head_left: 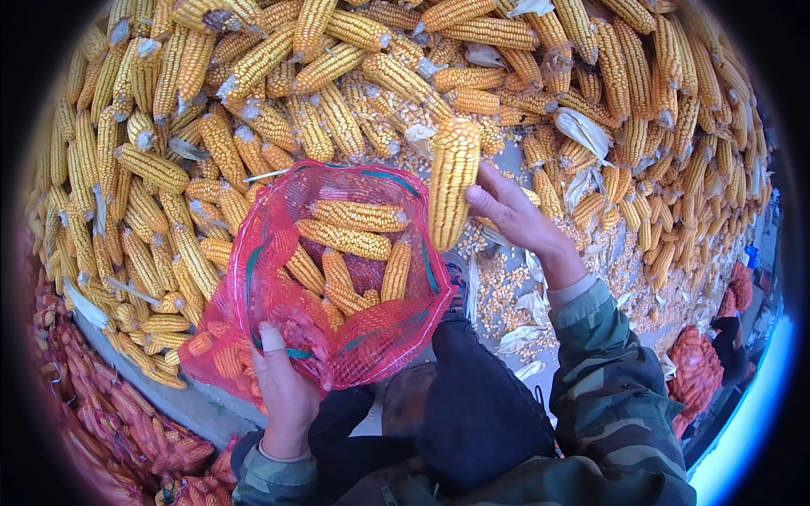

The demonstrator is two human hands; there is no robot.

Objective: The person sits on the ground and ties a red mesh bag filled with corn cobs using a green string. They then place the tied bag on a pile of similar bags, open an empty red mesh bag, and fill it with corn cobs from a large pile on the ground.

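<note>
A red mesh bag (388, 358) stands in front of me with its mouth spread wide. Several yellow corn cobs (359, 216) lie inside it, and more show through the netting on its left side. My left hand (285, 379) grips the near rim of the bag, thumb on the inner side and fingers hidden beneath the mesh. Just right of the opening, my right hand (523, 218) holds one large corn cob (454, 181) upright. The thumb presses its side, and its lower end hangs beside the bag's right rim.
A big heap of husked corn cobs (160, 164) curves around the far side and both flanks. Loose kernels and dry husks (523, 337) litter the floor at right. Filled red mesh sacks (126, 413) lie at lower left, another sack (695, 371) at far right.
</note>
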